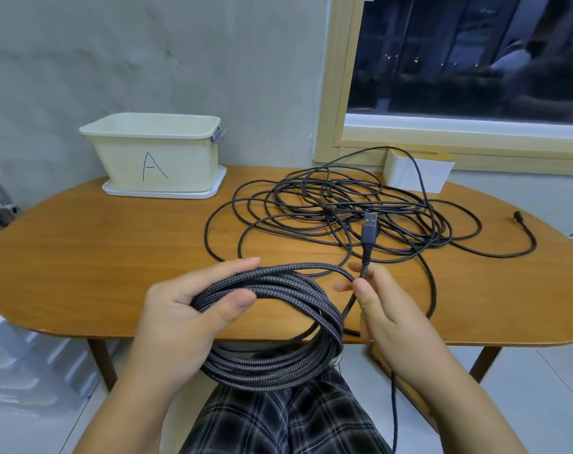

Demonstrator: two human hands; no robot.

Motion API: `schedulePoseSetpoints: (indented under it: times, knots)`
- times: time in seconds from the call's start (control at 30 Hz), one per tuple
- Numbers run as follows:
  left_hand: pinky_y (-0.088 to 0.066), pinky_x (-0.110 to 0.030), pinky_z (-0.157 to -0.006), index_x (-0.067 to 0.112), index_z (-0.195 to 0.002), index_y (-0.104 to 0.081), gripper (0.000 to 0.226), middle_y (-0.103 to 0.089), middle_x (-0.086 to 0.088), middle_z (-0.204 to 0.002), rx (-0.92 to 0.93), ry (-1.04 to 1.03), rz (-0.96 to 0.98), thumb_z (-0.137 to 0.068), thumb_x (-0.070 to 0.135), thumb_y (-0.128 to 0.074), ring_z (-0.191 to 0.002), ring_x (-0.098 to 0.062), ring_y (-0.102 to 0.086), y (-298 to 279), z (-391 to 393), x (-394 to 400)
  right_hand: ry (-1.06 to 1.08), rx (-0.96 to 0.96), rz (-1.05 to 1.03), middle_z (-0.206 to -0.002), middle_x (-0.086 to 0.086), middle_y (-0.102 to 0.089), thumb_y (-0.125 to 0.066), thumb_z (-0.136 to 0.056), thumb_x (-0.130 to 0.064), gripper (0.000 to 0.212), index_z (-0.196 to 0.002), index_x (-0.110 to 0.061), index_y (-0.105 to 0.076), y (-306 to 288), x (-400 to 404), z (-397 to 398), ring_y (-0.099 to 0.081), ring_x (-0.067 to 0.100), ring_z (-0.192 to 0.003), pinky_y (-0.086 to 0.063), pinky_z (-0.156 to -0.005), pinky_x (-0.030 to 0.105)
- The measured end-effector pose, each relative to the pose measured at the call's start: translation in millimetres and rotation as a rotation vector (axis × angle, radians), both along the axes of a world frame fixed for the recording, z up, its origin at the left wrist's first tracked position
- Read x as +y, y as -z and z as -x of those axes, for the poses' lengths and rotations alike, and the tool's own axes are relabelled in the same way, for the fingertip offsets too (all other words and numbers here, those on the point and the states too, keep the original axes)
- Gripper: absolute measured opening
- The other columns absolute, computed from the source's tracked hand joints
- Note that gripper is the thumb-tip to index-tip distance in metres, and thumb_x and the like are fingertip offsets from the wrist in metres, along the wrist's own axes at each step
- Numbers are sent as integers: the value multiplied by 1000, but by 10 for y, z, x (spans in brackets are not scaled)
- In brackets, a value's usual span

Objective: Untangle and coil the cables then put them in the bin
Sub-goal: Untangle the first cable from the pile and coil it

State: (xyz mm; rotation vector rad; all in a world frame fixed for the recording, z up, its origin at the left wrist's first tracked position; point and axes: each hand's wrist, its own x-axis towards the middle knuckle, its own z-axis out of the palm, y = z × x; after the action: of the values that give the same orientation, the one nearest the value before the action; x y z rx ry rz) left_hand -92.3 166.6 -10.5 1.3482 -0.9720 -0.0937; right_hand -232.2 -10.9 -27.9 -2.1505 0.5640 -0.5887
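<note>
Braided coil [272, 322] gripped by left hand [180, 309] — right hand [380, 309] pinches its USB plug [369, 229] pointing up.

The bin [154, 152] is showing only its outer walls; its inside is lying out of sight. The loose cable tangle [337, 208] is overlapping so densely that separate cables are not telling apart. The left hand [193, 309] is covering part of the coiled braided cable [278, 322]. A strand [394, 417] is running off the bottom edge. The small white box [416, 172] is standing partly behind a cable loop. The window [468, 54] scene is reading blurred.
</note>
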Motion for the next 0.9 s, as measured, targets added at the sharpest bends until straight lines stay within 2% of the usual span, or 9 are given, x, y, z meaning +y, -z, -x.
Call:
schedulePoseSetpoints:
  times: [0.1,0.17,0.23,0.3,0.43,0.53,0.63,0.8,0.9]
  knots:
    - [-37,1,-55,51,-92,-70,39,-59,22,-52,14,27,23,-61,74,-65,-52,16,-52,31,7,-16,-74,-46,-18,-83,-22,-66,-22,-90,-51,39,-111,-38,-52,-44,96,-58,-55,14,-58,-49,-55,26]
    - [-38,0,-55,51,-92,-70,40,-58,22,-51,27,19,36,-60,74,-65,-51,15,-52,46,16,-30,-132,-81,3,-89,-25,-65,-22,-98,-47,35,-113,-47,-54,-68,143,-92,-60,26,-70,-51,-65,38]
    - [-39,-1,-55,48,-95,-70,45,-58,21,-50,50,-9,53,-60,75,-65,-50,14,-52,54,9,-43,-174,-109,-14,-84,-26,-65,-27,-96,-44,34,-110,-58,-54,-93,169,-107,-60,11,-71,-49,-68,26]
    - [-40,-1,-56,43,-100,-69,51,-58,21,-51,58,-49,61,-61,75,-63,-51,13,-52,58,-11,-48,-206,-121,-81,-74,-23,-65,-27,-98,-43,34,-108,-53,-58,-108,190,-93,-54,1,-62,-43,-61,16]
    - [-39,-12,-48,50,-98,-68,49,-56,19,-52,83,-156,45,-60,80,-60,-43,3,-45,83,-53,-40,-290,-87,-70,-78,-29,-63,-25,-95,-49,40,-120,-40,-55,-89,223,-60,-49,0,-56,-44,-61,19]
    - [-28,-25,-37,50,-96,-70,47,-44,4,-45,148,-155,74,-59,79,-63,-37,-11,-30,115,-43,-53,-335,-68,-70,-102,-24,-63,-28,-88,-66,52,-129,-39,-45,-36,232,-87,-56,-7,-74,-39,-67,10]
    - [-28,-22,-37,47,-95,-72,48,-31,-16,-50,201,-135,88,-58,78,-66,-38,-15,-27,141,-47,-78,-350,-46,-28,-100,-32,-58,-36,-84,-72,51,-121,-38,-44,-20,232,-120,-55,-6,-90,-37,-75,11]
    - [-40,-23,-42,52,-99,-67,37,-44,6,-47,148,-124,4,-68,71,-64,-37,-10,-37,208,-45,-91,-223,-36,78,-82,-22,-58,-35,-83,-57,13,-93,-50,-40,-31,220,-137,-54,2,-72,-38,-63,17]
    - [-46,-17,-64,65,-113,-47,46,-60,26,-75,17,-155,-223,-70,57,-60,-61,2,-56,198,-57,-99,-165,17,158,-72,-13,-56,-32,-85,-57,12,-87,-47,-38,-76,191,-120,-50,5,-64,-37,-57,21]
